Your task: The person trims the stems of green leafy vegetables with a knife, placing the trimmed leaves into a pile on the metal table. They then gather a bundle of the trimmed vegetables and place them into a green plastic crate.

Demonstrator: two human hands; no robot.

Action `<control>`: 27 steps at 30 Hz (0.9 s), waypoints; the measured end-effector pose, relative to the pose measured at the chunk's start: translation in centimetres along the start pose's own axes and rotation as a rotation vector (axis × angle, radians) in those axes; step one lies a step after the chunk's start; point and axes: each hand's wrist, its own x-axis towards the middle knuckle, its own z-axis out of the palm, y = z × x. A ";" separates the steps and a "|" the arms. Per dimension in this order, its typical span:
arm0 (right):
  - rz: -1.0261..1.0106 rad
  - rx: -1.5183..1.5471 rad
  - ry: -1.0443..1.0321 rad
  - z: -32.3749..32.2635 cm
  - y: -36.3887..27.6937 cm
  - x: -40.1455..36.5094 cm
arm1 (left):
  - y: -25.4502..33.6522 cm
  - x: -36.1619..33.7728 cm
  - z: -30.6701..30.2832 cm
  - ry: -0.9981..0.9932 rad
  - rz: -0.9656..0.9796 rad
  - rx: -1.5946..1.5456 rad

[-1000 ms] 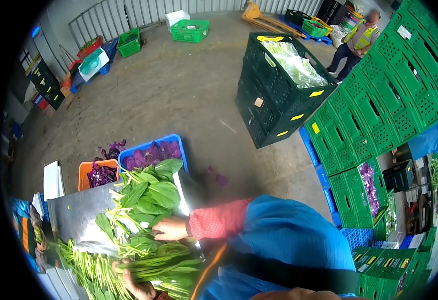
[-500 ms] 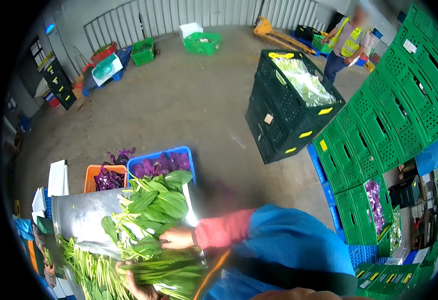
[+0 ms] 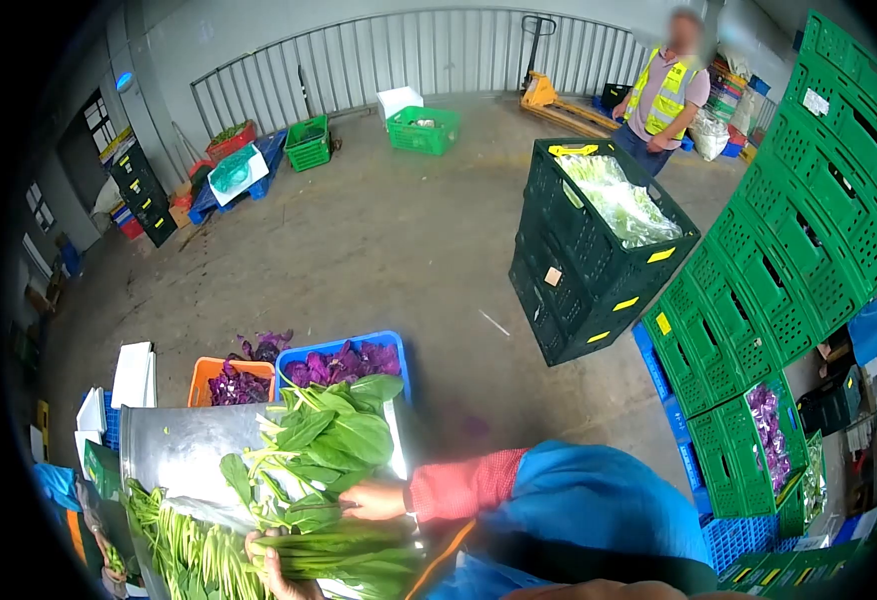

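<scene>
My left hand (image 3: 277,575) is closed around the stems of a bunch of leafy greens (image 3: 344,552), thumb on top, at the near side of a metal table (image 3: 194,440). Just beyond it, my right hand (image 3: 377,501), in a pink checked sleeve, has its fingers curled on the leaves at the lower edge of a pile of broad-leaved greens (image 3: 349,435). Its fingertips are partly hidden among the leaves. A heap of long-stemmed greens (image 3: 194,545) lies left of my left hand, beside a clear plastic sheet (image 3: 209,508).
A blue crate (image 3: 406,365) and an orange crate (image 3: 199,380) of purple leaves stand past the table. Dark green crates (image 3: 559,270) are stacked ahead, with tall green crates (image 3: 759,260) on the right. A person in a yellow vest (image 3: 667,100) stands behind. Another person's hand (image 3: 114,562) shows at far left.
My view has tilted up, so the surroundings sit lower and slightly right in the picture. Both hands stay at the greens with little movement. The person in the vest has turned and shifted.
</scene>
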 end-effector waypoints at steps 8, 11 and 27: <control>-0.026 -0.014 0.018 0.7 0.4 -0.2 | -0.2 -0.8 -1.7 0.076 -0.004 0.011; 0.011 -0.033 -0.023 0.5 0.1 -0.2 | -0.1 -1.0 -1.0 0.070 0.007 0.004; 0.084 0.285 0.093 2.9 -0.8 1.2 | 7.8 -8.5 1.5 0.283 0.269 0.112</control>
